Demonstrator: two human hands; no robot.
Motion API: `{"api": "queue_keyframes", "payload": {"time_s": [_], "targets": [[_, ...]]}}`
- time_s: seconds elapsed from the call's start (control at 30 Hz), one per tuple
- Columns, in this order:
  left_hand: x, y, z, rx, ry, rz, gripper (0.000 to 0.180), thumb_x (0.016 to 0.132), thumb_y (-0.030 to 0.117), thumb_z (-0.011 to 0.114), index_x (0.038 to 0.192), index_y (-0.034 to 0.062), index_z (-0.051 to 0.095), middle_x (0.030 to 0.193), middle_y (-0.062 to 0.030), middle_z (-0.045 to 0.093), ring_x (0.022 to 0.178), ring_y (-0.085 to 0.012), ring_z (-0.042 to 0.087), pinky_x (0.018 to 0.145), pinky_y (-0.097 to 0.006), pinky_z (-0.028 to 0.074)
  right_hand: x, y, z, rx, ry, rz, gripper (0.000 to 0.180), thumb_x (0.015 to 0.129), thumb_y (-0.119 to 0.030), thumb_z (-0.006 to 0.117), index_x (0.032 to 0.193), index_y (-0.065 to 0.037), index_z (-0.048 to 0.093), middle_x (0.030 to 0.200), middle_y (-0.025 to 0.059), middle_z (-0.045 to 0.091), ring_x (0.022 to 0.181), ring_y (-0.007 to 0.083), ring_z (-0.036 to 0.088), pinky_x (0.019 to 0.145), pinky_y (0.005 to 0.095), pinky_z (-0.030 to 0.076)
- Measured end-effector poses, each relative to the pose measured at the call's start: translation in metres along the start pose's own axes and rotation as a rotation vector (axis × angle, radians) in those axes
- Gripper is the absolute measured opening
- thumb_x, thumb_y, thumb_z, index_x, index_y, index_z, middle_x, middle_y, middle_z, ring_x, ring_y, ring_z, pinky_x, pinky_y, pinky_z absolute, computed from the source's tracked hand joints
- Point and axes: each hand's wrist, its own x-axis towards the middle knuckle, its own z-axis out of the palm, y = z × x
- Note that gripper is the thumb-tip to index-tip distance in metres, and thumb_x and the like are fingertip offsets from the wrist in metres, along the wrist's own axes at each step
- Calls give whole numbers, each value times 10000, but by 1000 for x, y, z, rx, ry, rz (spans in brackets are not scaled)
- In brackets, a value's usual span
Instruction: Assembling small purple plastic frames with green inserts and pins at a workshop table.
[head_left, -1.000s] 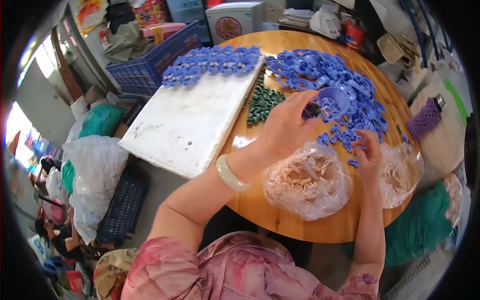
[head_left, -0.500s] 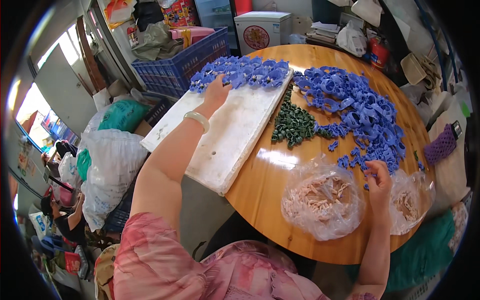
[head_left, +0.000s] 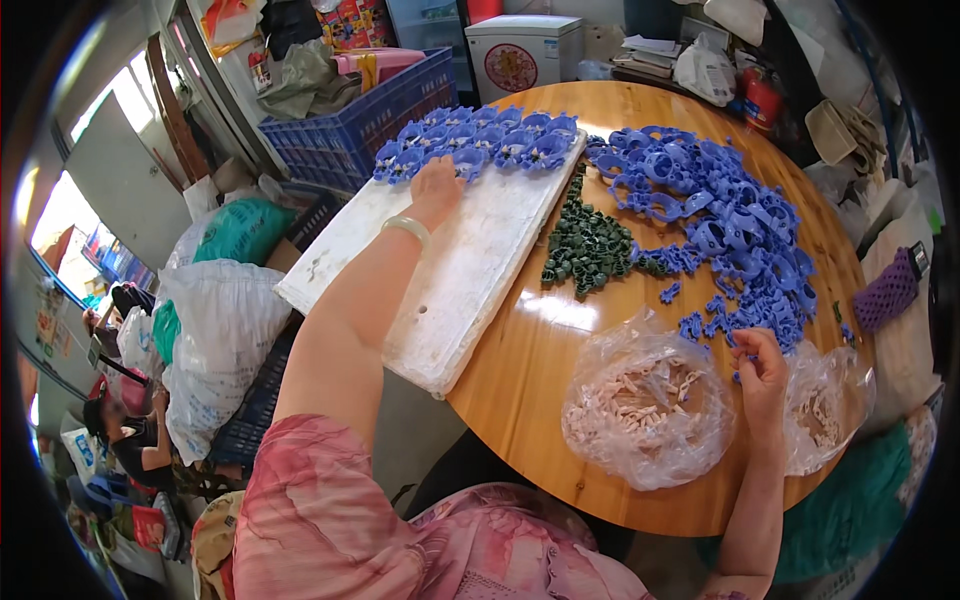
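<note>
My left hand [head_left: 436, 193] reaches across the white foam board [head_left: 425, 290]. Its curled fingers touch the near row of blue plastic pieces [head_left: 470, 160], cup-like shapes standing in rows along the board's far end; the fingertips are hidden, and what they hold does not show. My right hand [head_left: 762, 368] hovers over the table's right side with bent fingers drawn together, between two clear plastic bags. Anything in its grip is too small to make out. Small pale pink parts fill the larger bag [head_left: 648, 400], and the smaller bag [head_left: 822, 415] holds similar ones.
On the round wooden table [head_left: 520, 400] lie a large heap of blue plastic parts [head_left: 725, 230] and a pile of dark green pieces [head_left: 588, 245]. A blue crate [head_left: 365, 125] stands behind the board. Stuffed white sacks [head_left: 225, 340] sit at left, near another person [head_left: 145, 440].
My left hand has shifted slightly and turned, its back now more upward, still at the near row of blue pieces. My right hand stays nearly in place, its fingers a little more bent.
</note>
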Motion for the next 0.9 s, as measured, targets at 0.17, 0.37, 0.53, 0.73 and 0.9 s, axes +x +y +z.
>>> {"api": "queue_keyframes", "payload": {"time_s": [0.17,0.37,0.53,0.73,0.9], "targets": [[-3,0,-3,63,-61,-55,361,792,296,640,1033,39,560,1024,-144,573,1007,-313,551,850,-405,442,0,-5,0,-1,-7,-5,272,780,124,427,977,8,576,972,23,514,808,89,519,695,214,452],[-3,12,-13,102,59,100,285,770,266,647,940,41,605,990,-139,582,934,-300,589,794,-406,478,-5,-8,-1,21,9,12,305,719,143,433,963,28,574,940,62,540,800,128,544,711,233,457],[-3,55,-30,-33,145,327,225,769,222,632,923,59,613,955,-145,586,901,-320,595,749,-429,487,-5,3,-7,-45,9,-18,280,754,112,462,980,4,587,955,75,555,830,150,564,716,235,457],[-46,184,-66,-354,-51,713,235,802,186,600,1004,67,609,900,-116,604,851,-310,593,717,-381,477,3,5,-5,-5,72,97,236,790,22,547,1017,-14,600,974,57,554,836,144,561,724,237,454],[-81,282,-56,-378,-269,954,247,790,193,595,1007,75,614,966,-111,613,910,-299,588,764,-385,480,3,10,-17,-41,158,132,229,800,23,543,1017,-20,602,967,55,559,811,130,560,704,234,462]]}}
